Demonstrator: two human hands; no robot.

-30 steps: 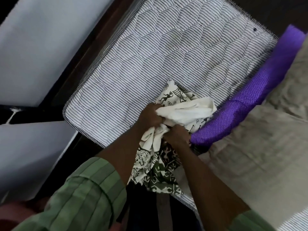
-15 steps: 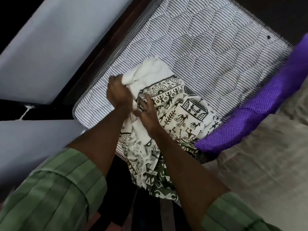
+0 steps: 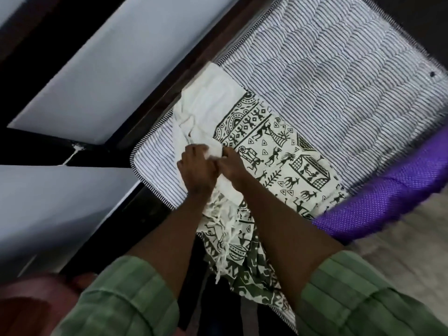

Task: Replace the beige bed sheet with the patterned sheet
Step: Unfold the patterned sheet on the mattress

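The patterned sheet (image 3: 274, 154), cream with dark green folk figures, lies partly unfolded across the near end of the bare striped mattress (image 3: 327, 76). Its plain cream underside is turned up near the mattress's left edge, and its fringed end hangs over the near edge. My left hand (image 3: 197, 168) and my right hand (image 3: 230, 163) meet at the middle of the sheet, each gripping a bunched fold of its cream cloth. The beige sheet (image 3: 400, 243) lies crumpled at the right.
A purple dotted bolster (image 3: 388, 197) lies along the mattress's right side, touching the patterned sheet's corner. A dark wooden bed frame (image 3: 155, 98) and pale wall panels (image 3: 101, 69) run along the left.
The sheet has spread wider over the mattress, showing more of its figures. Both hands have drawn back toward me along the cloth and now meet at one fold.
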